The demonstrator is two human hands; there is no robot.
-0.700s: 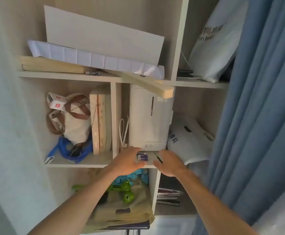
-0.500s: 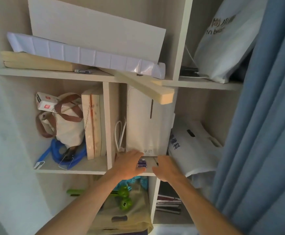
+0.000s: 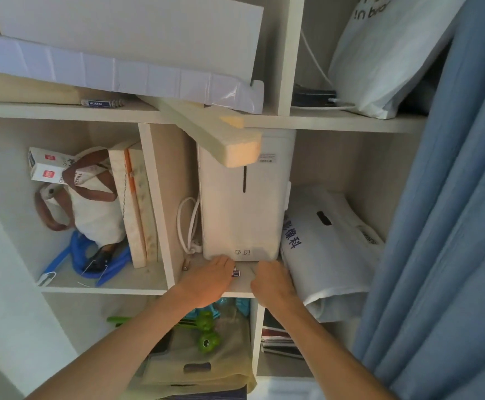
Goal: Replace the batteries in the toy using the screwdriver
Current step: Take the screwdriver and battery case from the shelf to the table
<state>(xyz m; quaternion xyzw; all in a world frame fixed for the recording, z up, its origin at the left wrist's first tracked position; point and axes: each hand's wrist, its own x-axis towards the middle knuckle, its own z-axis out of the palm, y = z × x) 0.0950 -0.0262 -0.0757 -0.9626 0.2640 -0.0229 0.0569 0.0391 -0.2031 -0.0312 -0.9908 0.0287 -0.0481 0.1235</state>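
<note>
Purple-labelled batteries (image 3: 236,273) lie on the shelf (image 3: 244,285) between left hand (image 3: 209,280), fingers curling onto them, and right hand (image 3: 270,281), grip indeterminable. Judged light, rigid, slick; pinch by sides.

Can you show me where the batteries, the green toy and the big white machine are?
batteries (image 3: 236,273), head view, on the pack's purple end between the hands
green toy (image 3: 206,343), head view, on its round head
white machine (image 3: 242,215), head view, on its front panel
</note>
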